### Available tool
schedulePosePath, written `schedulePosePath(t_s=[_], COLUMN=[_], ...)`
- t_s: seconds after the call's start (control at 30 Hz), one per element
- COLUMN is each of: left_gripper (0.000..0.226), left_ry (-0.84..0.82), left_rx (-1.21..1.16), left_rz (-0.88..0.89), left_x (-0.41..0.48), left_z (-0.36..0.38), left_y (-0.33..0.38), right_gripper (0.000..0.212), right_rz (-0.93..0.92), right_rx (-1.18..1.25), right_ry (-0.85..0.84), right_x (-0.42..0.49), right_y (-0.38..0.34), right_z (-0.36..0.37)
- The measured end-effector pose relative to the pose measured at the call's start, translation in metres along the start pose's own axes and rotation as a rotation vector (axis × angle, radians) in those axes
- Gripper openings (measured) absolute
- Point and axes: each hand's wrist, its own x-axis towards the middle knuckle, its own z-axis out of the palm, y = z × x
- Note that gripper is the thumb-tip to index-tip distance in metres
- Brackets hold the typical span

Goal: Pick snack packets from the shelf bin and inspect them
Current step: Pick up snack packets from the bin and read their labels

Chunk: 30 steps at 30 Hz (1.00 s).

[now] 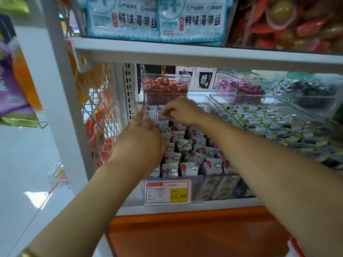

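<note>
A clear plastic bin (196, 179) on the middle shelf holds several rows of small white snack packets (185, 143) printed with red circles and clouds. My left hand (143, 138) lies over the bin's left side, its fingers reaching down among the packets; what they hold is hidden. My right hand (182, 110) hovers over the far rows, fingers curled down and pinching at a packet top there.
A price tag (168, 191) reading 15.80 hangs on the bin front. A second bin (213, 101) of white-green-black packets sits to the right. Smaller bins of red (165, 86) and purple (241, 88) candies stand behind. The upper shelf (185, 54) hangs close above. A wire rack (96, 115) is left.
</note>
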Motion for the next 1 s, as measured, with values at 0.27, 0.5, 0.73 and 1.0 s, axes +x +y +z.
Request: schedulePosePath(t_s=[0.27,0.5,0.73,1.0], left_gripper=[0.054,0.046,0.036,0.045], left_ry=[0.056,0.208,0.308,0.566], left_rx=[0.039,-0.012,-0.282,-0.571], left_rz=[0.083,0.1,0.025,-0.131], left_x=[-0.002,-0.004,0.0,-0.011], left_z=[0.0,0.003,0.01,-0.012], left_y=[0.001,0.002,0.001,0.005], right_gripper=[0.015,0.01,0.009,0.013], right_rz=[0.059,0.007,0.021,0.175], right_rx=[-0.213,-0.248,0.236,0.927], right_ry=[0.044,0.105,0.428,0.607], right_x=[0.042,0.043,-0.009,-0.122], right_y=[0.004,-0.002,-0.014,-0.013], right_z=[0.008,0.013,-0.022,-0.036])
